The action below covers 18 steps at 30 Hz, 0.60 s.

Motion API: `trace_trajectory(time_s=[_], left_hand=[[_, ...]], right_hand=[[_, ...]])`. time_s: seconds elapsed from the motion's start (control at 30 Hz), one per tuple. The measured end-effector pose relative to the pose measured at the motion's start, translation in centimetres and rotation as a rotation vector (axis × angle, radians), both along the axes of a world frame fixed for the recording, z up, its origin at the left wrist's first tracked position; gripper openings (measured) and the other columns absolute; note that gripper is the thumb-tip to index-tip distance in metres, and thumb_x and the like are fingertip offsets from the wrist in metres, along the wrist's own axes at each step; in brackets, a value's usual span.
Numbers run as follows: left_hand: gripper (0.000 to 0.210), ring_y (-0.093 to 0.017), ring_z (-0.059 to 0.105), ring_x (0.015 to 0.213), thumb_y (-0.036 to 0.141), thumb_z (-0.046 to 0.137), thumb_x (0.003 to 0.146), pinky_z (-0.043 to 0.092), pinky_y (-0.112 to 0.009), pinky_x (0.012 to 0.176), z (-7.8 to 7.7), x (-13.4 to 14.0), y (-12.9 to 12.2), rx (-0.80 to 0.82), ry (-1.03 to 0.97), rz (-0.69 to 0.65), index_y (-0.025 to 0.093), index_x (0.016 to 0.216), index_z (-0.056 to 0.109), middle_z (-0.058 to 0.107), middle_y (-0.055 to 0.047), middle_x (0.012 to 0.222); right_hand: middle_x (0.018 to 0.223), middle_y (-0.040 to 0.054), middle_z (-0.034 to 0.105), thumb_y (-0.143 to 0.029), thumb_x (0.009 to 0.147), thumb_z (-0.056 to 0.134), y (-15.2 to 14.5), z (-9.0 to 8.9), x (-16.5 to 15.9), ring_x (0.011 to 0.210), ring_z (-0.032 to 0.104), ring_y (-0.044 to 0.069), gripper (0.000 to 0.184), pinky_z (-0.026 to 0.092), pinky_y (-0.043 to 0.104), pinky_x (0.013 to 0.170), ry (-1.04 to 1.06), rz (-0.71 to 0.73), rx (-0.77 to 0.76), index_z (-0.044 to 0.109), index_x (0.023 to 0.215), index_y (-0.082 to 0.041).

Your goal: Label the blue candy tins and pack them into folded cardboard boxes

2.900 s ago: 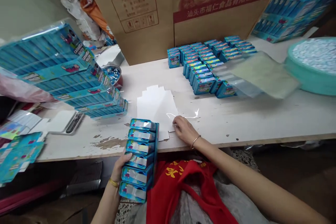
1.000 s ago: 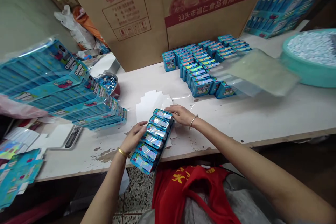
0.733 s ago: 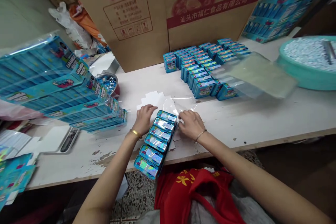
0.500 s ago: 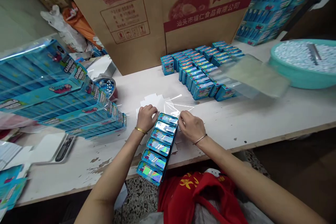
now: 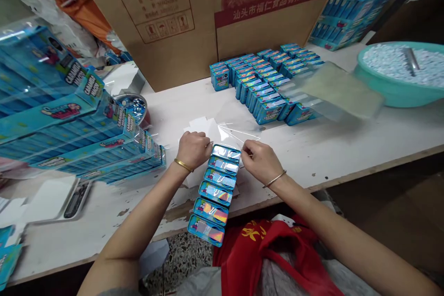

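Note:
A row of several small blue tins (image 5: 215, 193) with shiny, reflective tops lies before me, its near end reaching past the table's front edge. At the far end of the row, my left hand (image 5: 194, 149) is closed in a pinch by the left corner. My right hand (image 5: 262, 161) pinches at the right corner. Clear plastic film (image 5: 231, 134) glints between and beyond the hands, and both appear to grip its edges. White card pieces (image 5: 201, 126) lie under the film. How far the film covers the tins is hard to see.
More blue tins (image 5: 256, 84) stand in rows at the back. Wrapped blue display boxes (image 5: 79, 115) are stacked left, beside a white scale (image 5: 52, 199). A turquoise basin (image 5: 388, 88) of pale pieces sits right, near a blurred bundle of clear bags (image 5: 342, 90). A cardboard carton (image 5: 173, 60) stands behind.
My hands have drawn slightly farther apart at the far end of the row, the left one curling more tightly. The tins sit slightly farther right in view, and the camera has shifted.

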<state>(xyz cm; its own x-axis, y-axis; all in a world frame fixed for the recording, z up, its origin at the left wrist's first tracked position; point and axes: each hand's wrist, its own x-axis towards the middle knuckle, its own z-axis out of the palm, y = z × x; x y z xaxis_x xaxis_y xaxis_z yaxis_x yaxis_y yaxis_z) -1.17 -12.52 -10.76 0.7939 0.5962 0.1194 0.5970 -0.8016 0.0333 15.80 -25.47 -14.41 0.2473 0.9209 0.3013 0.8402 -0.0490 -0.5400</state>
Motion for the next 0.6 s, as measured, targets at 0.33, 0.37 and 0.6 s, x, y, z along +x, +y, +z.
trace_trajectory(time_s=[0.33,0.37,0.6], left_hand=[[0.034,-0.014,0.053,0.064,0.029,0.044,0.090,0.034,-0.028,0.060,-1.5,-1.7,-0.7,-0.131,-0.215,0.001,0.017,0.066,0.065,0.061,-0.006,0.070],[0.036,-0.014,0.053,0.064,0.029,0.043,0.091,0.034,-0.028,0.060,-1.5,-1.8,-0.7,-0.130,-0.223,0.002,0.017,0.065,0.064,0.060,-0.006,0.070],[0.030,-0.018,0.052,0.073,0.030,0.043,0.091,0.031,-0.033,0.068,-2.4,-4.1,-1.7,-0.001,-0.136,-0.180,0.019,0.073,0.064,0.061,-0.007,0.076]], right_hand=[[0.072,0.0044,0.058,-0.017,0.087,0.041,-1.3,0.4,-1.9,0.064,0.050,0.016,0.022,0.027,0.029,0.055,-0.284,-0.051,0.071,0.054,0.069,-0.019],[0.071,0.0043,0.057,-0.017,0.088,0.040,-1.4,0.4,-1.9,0.064,0.050,0.016,0.023,0.028,0.029,0.056,-0.288,-0.050,0.078,0.053,0.069,-0.020],[0.064,0.0033,0.058,-0.021,0.087,0.043,-3.2,-1.0,-2.9,0.060,0.052,0.016,0.023,0.028,0.029,0.057,-0.343,-0.090,0.056,0.052,0.065,-0.020]])
